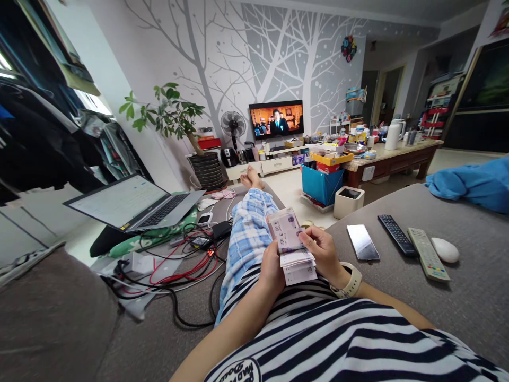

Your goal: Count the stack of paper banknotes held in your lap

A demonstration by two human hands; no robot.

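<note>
Both hands are held close together by the near end of the legs [248, 223].
The left hand [272, 268] is curled, its thumb pointed along the legs; the right hand [320, 252] is closed in a pinch, fingers bent, its thumb aimed across toward the legs. The bare left forearm [234, 323] is angled forward toward the legs, while the right forearm [392, 305] is slanted inward from their right side.
</note>
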